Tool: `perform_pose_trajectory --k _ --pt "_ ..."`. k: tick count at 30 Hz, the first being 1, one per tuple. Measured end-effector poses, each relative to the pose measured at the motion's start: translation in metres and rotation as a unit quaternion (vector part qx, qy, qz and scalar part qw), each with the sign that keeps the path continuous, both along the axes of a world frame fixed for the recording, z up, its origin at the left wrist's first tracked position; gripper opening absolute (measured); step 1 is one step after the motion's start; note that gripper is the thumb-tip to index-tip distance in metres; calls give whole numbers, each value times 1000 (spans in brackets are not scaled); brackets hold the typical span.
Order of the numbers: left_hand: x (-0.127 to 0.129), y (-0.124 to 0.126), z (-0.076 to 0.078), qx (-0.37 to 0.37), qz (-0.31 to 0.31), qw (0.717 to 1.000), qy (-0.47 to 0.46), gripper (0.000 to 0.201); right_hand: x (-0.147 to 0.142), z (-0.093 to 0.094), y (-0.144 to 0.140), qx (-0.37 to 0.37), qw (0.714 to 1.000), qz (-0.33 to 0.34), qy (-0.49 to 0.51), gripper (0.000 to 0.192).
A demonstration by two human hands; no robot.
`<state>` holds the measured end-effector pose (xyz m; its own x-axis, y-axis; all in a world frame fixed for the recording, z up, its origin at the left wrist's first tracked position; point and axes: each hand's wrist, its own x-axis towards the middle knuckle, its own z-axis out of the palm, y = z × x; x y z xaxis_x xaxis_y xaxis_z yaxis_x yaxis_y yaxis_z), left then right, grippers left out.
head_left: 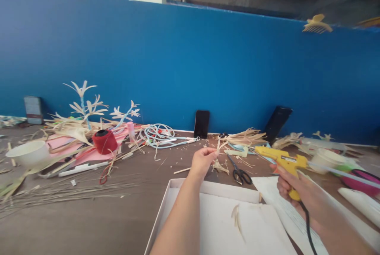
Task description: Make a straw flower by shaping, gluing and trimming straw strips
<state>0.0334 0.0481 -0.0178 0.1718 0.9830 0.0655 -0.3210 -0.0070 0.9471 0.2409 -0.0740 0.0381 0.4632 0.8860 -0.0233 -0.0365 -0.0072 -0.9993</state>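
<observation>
Between the fingertips of my left hand (pixel 204 161) is a pale dried-leaf strip (pixel 219 145), pinched upright above the far edge of a white box lid (pixel 213 190). My right hand (pixel 292 185) is wrapped round the handle of a yellow hot glue gun (pixel 289 162), its nozzle pointing left toward the strip but apart from it. A clear glue stick (pixel 341 171) sticks out of its back, and a black cord hangs below. Black-handled scissors (pixel 241 175) lie between my hands. A dry leaf scrap (pixel 237 221) rests in the lid.
Behind the table stands a blue partition (pixel 178 61), with a phone (pixel 202 124) leaning on it. At left are leaf flowers (pixel 86 106), a red thread spool (pixel 104 141), a white bowl (pixel 29 154) and coiled cord (pixel 157 134). A cream cup (pixel 326 160) and pink bowl (pixel 362 181) stand right.
</observation>
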Motion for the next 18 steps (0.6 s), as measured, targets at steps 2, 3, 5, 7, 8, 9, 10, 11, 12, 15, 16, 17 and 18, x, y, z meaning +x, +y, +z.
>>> perform_pose_trajectory --k 2,3,5,7,8,9,10,11,12,15,16,17,18 --pt "0 0 0 -4 -3 1000 0 26 -7 6 -6 -9 998 21 58 41" --pt "1 0 0 -5 -4 1000 -1 27 -8 7 -8 -12 997 29 74 42" --pt "1 1 -1 -7 -5 1000 -3 27 -7 7 -11 -1 995 38 92 32" --pt "1 1 -1 -7 -4 1000 -3 26 -5 4 -14 8 991 63 118 23" --pt "1 1 -2 -7 -4 1000 -2 26 -5 3 -16 10 987 78 142 27" --pt "1 1 -2 -6 -4 1000 -1 26 -5 1 -17 6 980 95 173 31" --pt "1 1 -2 -6 -5 1000 -1 26 -6 1 -17 0 972 111 207 34" --pt "1 1 -1 -7 -6 1000 -1 26 -8 0 -18 -5 963 123 237 34" --pt "1 1 -1 -8 -6 1000 -2 27 -11 1 -19 -7 957 129 261 30" --pt "1 0 0 -9 -1 1000 -4 27 -24 5 -20 1 958 109 267 15" --pt "1 0 0 -9 0 1000 -4 27 -29 8 -20 5 964 97 247 18" --pt "1 0 0 -10 2 1000 -3 27 -34 10 -20 13 973 86 215 21" --pt "1 0 0 -12 3 1000 -2 28 -39 13 -20 21 981 73 179 23"
